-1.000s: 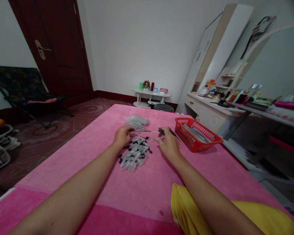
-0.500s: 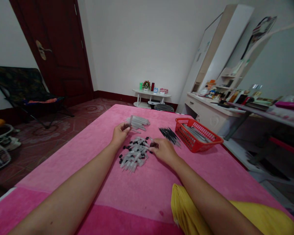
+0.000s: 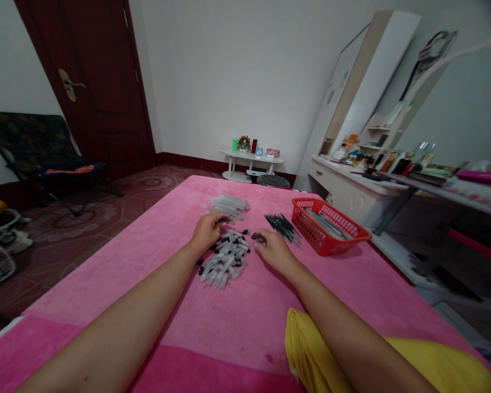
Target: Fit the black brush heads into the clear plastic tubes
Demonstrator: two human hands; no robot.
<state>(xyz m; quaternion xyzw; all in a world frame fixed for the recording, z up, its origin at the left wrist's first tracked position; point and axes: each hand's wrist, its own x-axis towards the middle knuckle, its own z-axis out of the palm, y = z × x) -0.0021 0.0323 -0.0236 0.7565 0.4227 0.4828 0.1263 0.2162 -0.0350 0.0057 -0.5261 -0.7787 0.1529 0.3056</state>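
Note:
My left hand (image 3: 205, 233) is closed, thumb and fingers together, between a stack of clear pen barrels (image 3: 231, 204) and a loose pile of translucent pen caps (image 3: 225, 265). Whatever is in its fingertips is too small to tell from the barrels behind. Small black plugs (image 3: 245, 232) are scattered in and around the pile. Just right of the pile, my right hand (image 3: 273, 250) has its fingers curled in a pinch. A dark spot shows at its fingertips, but I cannot make out what it is. Black pen refills (image 3: 284, 228) lie in a bunch beyond this hand.
A red plastic basket (image 3: 331, 248) with more grey sticks stands on the right of the pink cloth (image 3: 118, 295). Yellow fabric (image 3: 311, 349) lies under my right forearm. Further off are a low white table (image 3: 251, 155), a dressing table (image 3: 352, 177) and a folding chair (image 3: 36, 147).
My left hand has moved slightly right and nearer to the pile; the clear barrel upright at its fingers no longer shows. My right hand has shifted slightly right, away from the pile.

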